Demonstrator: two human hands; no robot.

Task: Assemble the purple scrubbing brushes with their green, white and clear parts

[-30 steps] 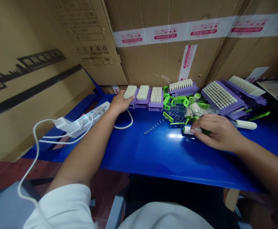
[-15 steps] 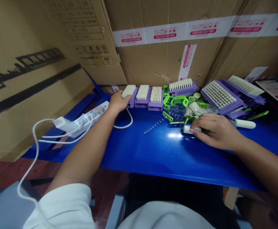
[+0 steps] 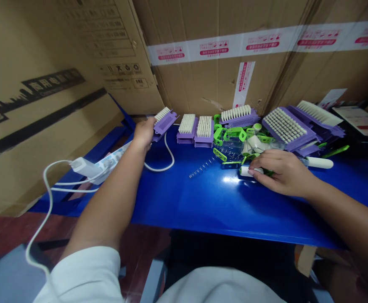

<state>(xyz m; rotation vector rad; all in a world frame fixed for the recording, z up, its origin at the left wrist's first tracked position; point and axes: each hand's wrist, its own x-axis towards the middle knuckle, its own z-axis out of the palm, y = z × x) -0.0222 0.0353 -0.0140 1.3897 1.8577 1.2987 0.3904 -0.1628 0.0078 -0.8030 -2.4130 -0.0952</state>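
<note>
My left hand is closed around the near end of a purple brush head with white bristles. It is tilted, so its slotted purple side faces me. Two similar brush heads, a left one and a right one, stand side by side with bristles up. At the right, my right hand lies low over the table, thumb and fingers closed on a white cylindrical part with a green edge. The palm hides the rest of that part. A white handle pokes out beyond the knuckles.
Green brackets, clear plastic pieces and a metal spring lie heaped on the blue table. More purple brush heads are piled behind my right hand. A power strip with white cables is at left. Cardboard boxes wall the back.
My left hand has lifted the leftmost brush head out of the row, moved it a little left and tipped it. My right hand keeps its place on the white part.
</note>
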